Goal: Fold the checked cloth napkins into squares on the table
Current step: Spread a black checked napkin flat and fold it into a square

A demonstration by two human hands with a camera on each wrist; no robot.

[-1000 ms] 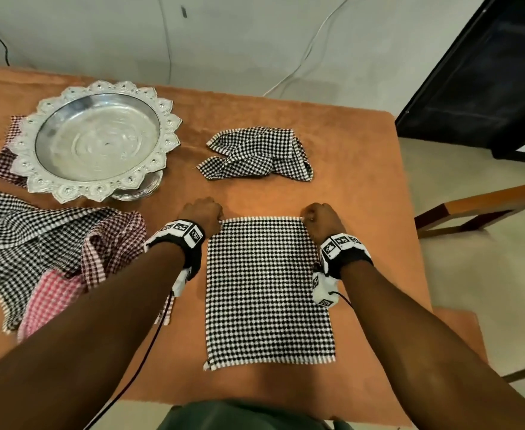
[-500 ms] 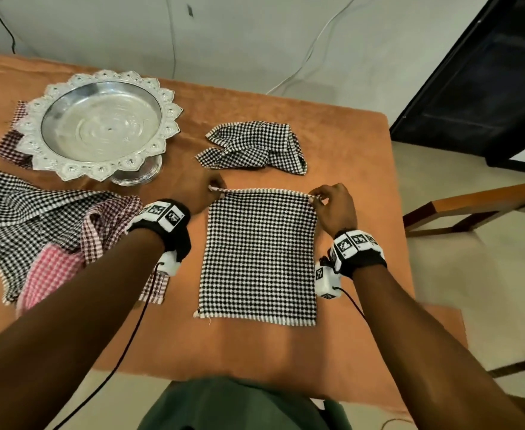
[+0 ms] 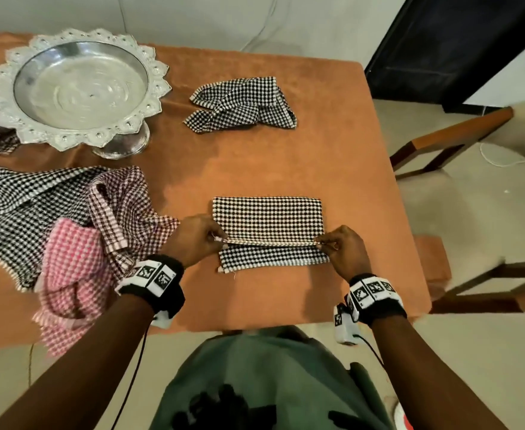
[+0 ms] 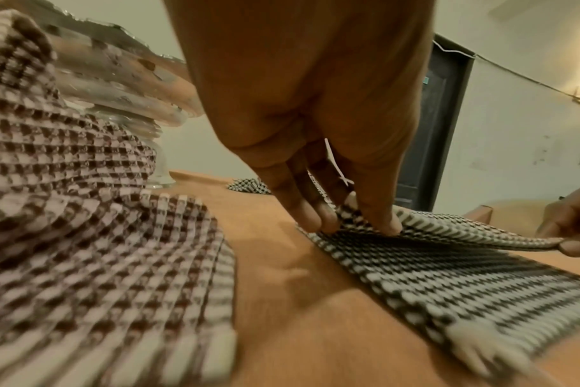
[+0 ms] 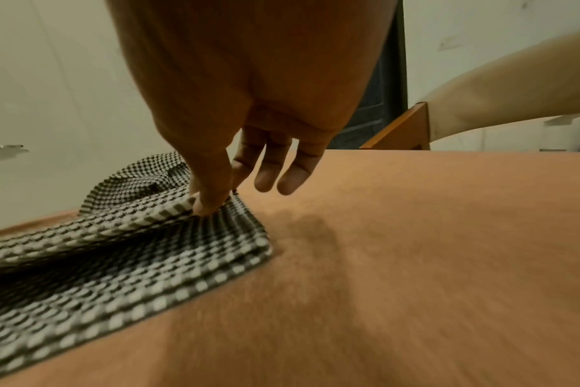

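A silver pedestal tray point(image 3: 78, 88) with a scalloped, beaded rim stands on the orange table point(image 3: 255, 162), at its far left part. Right of the table, a wooden chair frame point(image 3: 459, 138) sits on the pale floor, with a dark door point(image 3: 459, 41) behind it. Beyond the table's far edge, thin cables point(image 3: 261, 23) run down the light wall.

Both arms reach fwd, wrists low. Left hand point(image 3: 196, 237) pinches napkin point(image 3: 267, 217) edge at its left corner, thumb + fingers curled. Right hand point(image 3: 343, 250) pinches right corner w/ thumb + index, other fingers loose.
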